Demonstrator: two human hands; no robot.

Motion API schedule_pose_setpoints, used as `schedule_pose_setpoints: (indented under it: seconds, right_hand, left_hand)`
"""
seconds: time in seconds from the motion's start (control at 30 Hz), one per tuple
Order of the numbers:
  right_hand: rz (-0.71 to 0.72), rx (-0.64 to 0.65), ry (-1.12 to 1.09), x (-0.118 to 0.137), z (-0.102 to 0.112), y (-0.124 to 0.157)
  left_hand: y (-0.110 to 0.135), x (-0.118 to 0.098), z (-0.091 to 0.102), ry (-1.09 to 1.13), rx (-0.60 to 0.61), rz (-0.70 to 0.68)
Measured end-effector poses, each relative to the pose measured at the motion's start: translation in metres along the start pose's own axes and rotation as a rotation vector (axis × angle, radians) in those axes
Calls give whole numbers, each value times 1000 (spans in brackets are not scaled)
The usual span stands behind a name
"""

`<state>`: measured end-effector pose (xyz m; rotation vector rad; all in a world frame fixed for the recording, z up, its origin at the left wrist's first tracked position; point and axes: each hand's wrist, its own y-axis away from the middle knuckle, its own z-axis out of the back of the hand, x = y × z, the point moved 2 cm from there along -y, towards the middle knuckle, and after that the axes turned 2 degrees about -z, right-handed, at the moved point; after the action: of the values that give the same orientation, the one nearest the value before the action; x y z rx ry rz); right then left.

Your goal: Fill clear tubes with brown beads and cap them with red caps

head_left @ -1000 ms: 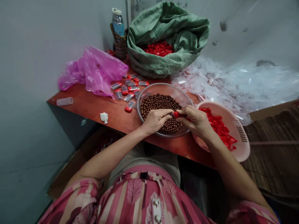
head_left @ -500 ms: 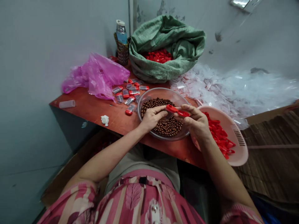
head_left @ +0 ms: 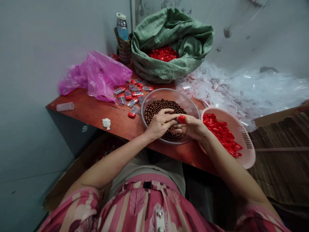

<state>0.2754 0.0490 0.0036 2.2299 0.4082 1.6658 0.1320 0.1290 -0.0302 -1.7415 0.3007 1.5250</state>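
My left hand (head_left: pixel 161 125) and my right hand (head_left: pixel 194 126) meet over a clear bowl (head_left: pixel 143 113) of small brown beads (head_left: pixel 160 106). Between them is a small case with a red cap (head_left: pixel 181 119). My right thumb presses by the red cap, the other fingers curled below. My left fingertips touch the case's other end, whose body is mostly hidden by the fingers. Several finished-looking clear cases with red caps and dark contents (head_left: pixel 132 102) lie left of the bowl.
A pink basket (head_left: pixel 249 158) of red caps stands at right. Behind are a green sack (head_left: pixel 154 72) of red pieces and a heap of clear plastic cases (head_left: pixel 217 83). A magenta bag (head_left: pixel 98 80), a flask (head_left: pixel 122 29), a clear tube (head_left: pixel 65 106) and crumpled white tissue (head_left: pixel 106 123) sit at left.
My hands have come closer together, and the right hand has turned and moved slightly left. The red cap's open strap no longer shows; only a compact red end is visible under the thumb.
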Motion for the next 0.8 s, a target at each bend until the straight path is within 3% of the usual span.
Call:
schedule_pose_setpoints:
  seconds: [0.2, 0.3, 0.4, 0.5, 0.57, 0.63, 0.7, 0.8]
  right_hand:
    - [122, -225, -129, -11, -11, -10]
    - [66, -173, -170, -12, -14, -11]
    - [23, -67, -46, 1, -6, -9]
    - [164, -156, 210, 30, 34, -14]
    - [296, -341, 477, 54, 76, -24]
    - [310, -562, 758, 72, 122, -39]
    - [161, -701, 1061, 81, 160, -57]
    - [-158, -670, 1406, 77, 189, -81]
  left_hand:
    - [0, -1, 0, -5, -33, -13]
    - [0, -1, 1, -23, -36, 11]
    - [-5, -4, 9, -6, -58, 34]
    - [-22, -4, 30, -30, -191, 76]
    - [-37, 1, 52, -105, -320, 104]
    - [-52, 12, 74, -200, -404, 101]
    - [-61, 23, 92, -269, -462, 83]
    - [-61, 32, 100, -341, -469, 62]
